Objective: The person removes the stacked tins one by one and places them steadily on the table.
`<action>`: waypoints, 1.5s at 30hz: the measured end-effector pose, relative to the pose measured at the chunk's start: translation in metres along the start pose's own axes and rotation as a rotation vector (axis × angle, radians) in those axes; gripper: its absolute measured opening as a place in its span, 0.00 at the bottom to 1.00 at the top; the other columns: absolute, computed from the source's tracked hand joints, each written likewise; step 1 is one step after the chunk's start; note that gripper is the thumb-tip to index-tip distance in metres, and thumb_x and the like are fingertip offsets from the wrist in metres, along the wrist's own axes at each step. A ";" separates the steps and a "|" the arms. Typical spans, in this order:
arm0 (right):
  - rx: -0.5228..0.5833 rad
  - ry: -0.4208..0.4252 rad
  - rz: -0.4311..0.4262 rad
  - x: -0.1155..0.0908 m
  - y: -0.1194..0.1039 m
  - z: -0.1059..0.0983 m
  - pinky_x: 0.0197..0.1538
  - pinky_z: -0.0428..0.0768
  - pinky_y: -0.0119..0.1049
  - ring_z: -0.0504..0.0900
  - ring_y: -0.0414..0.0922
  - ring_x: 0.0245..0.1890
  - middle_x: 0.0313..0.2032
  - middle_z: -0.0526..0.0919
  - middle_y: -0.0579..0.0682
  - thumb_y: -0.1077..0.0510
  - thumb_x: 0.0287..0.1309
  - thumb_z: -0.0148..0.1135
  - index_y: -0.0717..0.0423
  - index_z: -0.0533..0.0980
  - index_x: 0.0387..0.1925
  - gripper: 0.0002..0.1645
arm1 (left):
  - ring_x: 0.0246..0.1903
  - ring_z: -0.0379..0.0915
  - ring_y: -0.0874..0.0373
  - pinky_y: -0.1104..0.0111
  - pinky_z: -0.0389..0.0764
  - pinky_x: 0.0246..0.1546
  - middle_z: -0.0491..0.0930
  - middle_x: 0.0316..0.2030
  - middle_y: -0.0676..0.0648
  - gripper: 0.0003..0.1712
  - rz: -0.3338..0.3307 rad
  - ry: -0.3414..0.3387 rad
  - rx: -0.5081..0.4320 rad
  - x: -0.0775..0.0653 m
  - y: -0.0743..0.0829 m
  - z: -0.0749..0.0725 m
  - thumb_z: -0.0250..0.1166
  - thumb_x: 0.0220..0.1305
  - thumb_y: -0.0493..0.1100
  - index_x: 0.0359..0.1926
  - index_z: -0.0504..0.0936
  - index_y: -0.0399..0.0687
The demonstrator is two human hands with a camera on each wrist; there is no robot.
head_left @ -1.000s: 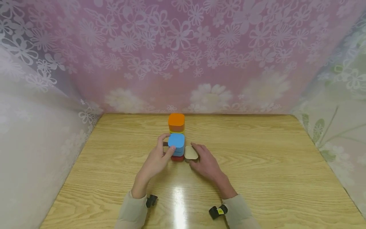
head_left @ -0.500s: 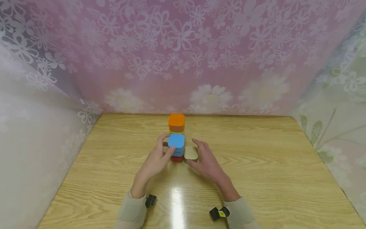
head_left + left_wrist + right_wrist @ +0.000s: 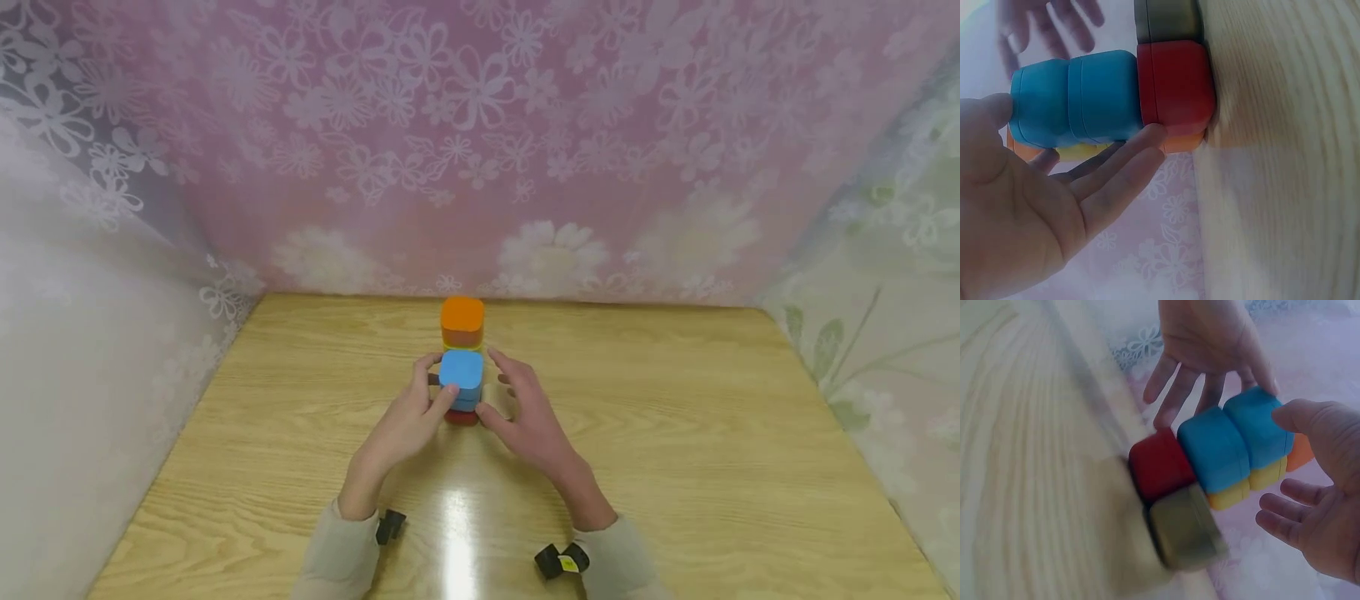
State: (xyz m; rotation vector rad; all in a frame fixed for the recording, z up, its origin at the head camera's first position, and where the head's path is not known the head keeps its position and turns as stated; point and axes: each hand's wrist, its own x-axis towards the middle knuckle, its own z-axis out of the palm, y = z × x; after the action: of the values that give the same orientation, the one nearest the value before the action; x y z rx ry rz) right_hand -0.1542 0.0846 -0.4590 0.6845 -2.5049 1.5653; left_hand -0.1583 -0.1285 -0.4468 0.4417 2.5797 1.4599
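A front stack has a red block (image 3: pixel 1179 87) at its base, a lower blue block (image 3: pixel 1102 97) and an upper blue block (image 3: pixel 461 369) above. My left hand (image 3: pixel 401 425) holds the upper blue block between thumb and index finger; its other fingers reach down alongside the stack. On the stack's right, my right hand (image 3: pixel 534 421) has its fingers spread and grips nothing; its thumb lies by the upper blue block, and contact is unclear. Under that hand, a khaki block (image 3: pixel 1186 528) sits on the table beside the red one, mostly hidden in the head view.
Right behind the blue blocks rises another stack, with an orange block (image 3: pixel 462 317) on top and yellow blocks (image 3: pixel 1230 495) below. The wooden table (image 3: pixel 675 417) ends at a pink floral curtain (image 3: pixel 480 167). Pale floral cloth hangs at both sides.
My right hand has let go of the khaki block and moved up and left over it, toward the blue blocks. The left hand has stayed in place on the stack.
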 end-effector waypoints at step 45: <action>-0.040 0.061 -0.074 0.010 -0.005 0.011 0.52 0.80 0.56 0.74 0.54 0.59 0.61 0.72 0.58 0.58 0.60 0.70 0.55 0.76 0.61 0.27 | 0.47 0.78 0.54 0.62 0.83 0.48 0.72 0.61 0.38 0.35 0.068 -0.008 0.099 0.003 -0.010 0.007 0.60 0.72 0.39 0.72 0.56 0.36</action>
State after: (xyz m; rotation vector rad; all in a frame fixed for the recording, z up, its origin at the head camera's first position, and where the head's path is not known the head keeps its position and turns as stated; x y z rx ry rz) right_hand -0.1594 0.0704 -0.4571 0.7050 -2.4313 1.4843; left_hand -0.1614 -0.1266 -0.4588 0.5520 2.6643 1.3516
